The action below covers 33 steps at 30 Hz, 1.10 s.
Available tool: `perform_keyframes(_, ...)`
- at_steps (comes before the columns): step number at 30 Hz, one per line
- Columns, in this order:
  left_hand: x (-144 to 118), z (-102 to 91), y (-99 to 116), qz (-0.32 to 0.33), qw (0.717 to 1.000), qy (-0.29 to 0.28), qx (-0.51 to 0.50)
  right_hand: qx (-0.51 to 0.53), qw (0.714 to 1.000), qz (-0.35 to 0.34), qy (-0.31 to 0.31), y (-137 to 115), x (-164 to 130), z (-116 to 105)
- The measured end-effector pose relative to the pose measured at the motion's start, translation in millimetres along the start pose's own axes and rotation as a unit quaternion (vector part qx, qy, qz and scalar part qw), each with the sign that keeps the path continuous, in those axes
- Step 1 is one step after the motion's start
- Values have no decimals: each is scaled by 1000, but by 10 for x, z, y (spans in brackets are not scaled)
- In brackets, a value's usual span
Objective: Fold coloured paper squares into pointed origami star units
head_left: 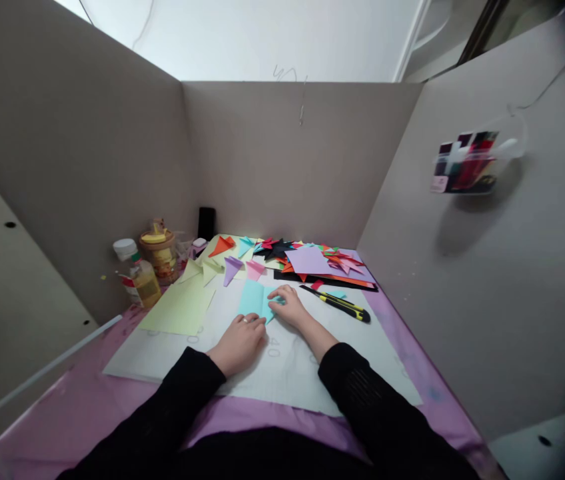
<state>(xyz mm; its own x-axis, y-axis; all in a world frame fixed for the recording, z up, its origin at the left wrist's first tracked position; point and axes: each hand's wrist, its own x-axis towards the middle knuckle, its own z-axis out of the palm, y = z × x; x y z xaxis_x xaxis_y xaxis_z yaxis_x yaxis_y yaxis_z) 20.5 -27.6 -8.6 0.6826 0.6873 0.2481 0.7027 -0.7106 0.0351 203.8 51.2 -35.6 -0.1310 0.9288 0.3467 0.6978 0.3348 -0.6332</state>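
Observation:
A light blue sheet of paper [253,299] lies on the white mat [362,353] in front of me. My left hand [238,343] rests with its fingers curled at the sheet's near edge, touching it. My right hand [287,305] presses its fingertips on the sheet's right side, where a fold stands up a little. Both sleeves are black.
A yellow-black utility knife [340,303] lies right of my right hand. A pale green sheet [180,307] lies to the left, several folded coloured paper shapes [312,259] at the back. Bottles [140,277] and a jar [158,252] stand at back left. Cardboard walls [287,160] enclose the desk.

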Motion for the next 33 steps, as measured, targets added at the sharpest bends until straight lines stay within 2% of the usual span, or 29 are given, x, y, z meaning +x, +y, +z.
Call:
perform_keyframes(2,0,-6,-1,2,1000,2,-2,26,996,-89,-11,7,-81,-102)
perform_keyframes(4,-2,-9,-7,4,1000,3,-7,18,978,-192,-79,-8,-181,-201)
perform_keyframes(5,-3,-10,-11,5,1000,2,-9,8,971,-219,-100,-26,-230,-241)
perform_keyframes(10,-8,-23,-26,5,1000,0,-25,-44,957,-251,-142,-160,-360,-306)
perform_keyframes(16,-13,-9,-41,5,999,5,-35,-94,954,-230,-166,-257,-375,-296)
perform_keyframes(21,-15,11,-48,8,999,12,-29,-183,959,-146,-161,-215,-338,-336)
perform_keyframes(28,-2,-23,-22,13,999,17,-26,-256,964,1,-65,63,-183,-417)
perform_keyframes(31,-9,8,-21,11,999,25,-25,-210,978,6,3,55,-177,-327)
perform_keyframes(33,-14,37,-23,9,999,29,-22,-159,987,-6,9,1,-172,-216)
